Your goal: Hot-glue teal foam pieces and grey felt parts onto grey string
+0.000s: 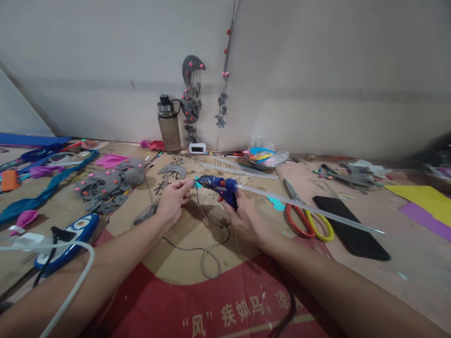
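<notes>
My right hand [246, 217] is wrapped round the handle of a blue hot glue gun [228, 188], and a red light shows on its body. A long clear glue stick [303, 203] juts from the gun's back end toward the right. The nozzle points left and meets, or nearly meets, a small teal piece [198, 183]. That piece is pinched between the fingertips of my left hand [173, 199]. Grey cord [211, 274] hangs near it and loops on the cardboard below. A grey felt crescent [176, 172] lies just behind my left hand.
On the right lie scissors [303, 219], a teal scrap [276, 203] and a black phone [347, 225]. A water bottle [169, 126] and small white clock [197, 149] stand by the wall. Grey felt pieces [102, 185] and a blue-white power strip [75, 239] are left, beside a white cable [89, 263].
</notes>
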The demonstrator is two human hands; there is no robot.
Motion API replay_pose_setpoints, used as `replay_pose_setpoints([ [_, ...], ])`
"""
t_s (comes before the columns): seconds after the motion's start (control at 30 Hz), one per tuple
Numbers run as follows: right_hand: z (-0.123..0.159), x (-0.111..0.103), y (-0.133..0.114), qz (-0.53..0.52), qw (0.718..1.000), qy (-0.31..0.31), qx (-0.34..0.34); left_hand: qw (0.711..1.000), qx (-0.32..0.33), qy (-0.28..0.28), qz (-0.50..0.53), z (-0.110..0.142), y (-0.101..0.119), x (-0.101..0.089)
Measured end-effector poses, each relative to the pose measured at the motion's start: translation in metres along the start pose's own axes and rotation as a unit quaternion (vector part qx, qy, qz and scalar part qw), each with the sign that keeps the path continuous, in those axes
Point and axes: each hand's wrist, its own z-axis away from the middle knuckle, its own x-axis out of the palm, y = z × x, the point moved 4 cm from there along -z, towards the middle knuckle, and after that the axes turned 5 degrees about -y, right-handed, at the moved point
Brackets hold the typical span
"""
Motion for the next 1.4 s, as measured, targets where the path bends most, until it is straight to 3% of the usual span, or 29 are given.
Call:
replay_pose_setpoints([
  [0.4, 0.0002, 0.0015, 0.0017, 0.001, 0.999, 0.012, 0.032, 1.0, 0.009, -0.008, -0.011, -0.0006, -0.0005, -0.0005],
  [0.63, -0.0009, -0.0004, 0.0, -0.03, 0.999, 0.016, 0.01, 1.0, 0.013, -0.008, -0.008, -0.0005, 0.0005, 0.0],
  [1.13, 0.001, 0.0018, 0.0016, 0.029, 0.999, -0.003, 0.029, 1.0, 0.016, -0.006, -0.008, -0.0001, 0.0021, 0.0009],
  [1.4, 0.0011, 0.0023, 0.0014, 0.059, 0.998, 0.019, -0.008, 1.0, 0.014, -0.013, -0.005, -0.0007, 0.0011, 0.0005],
])
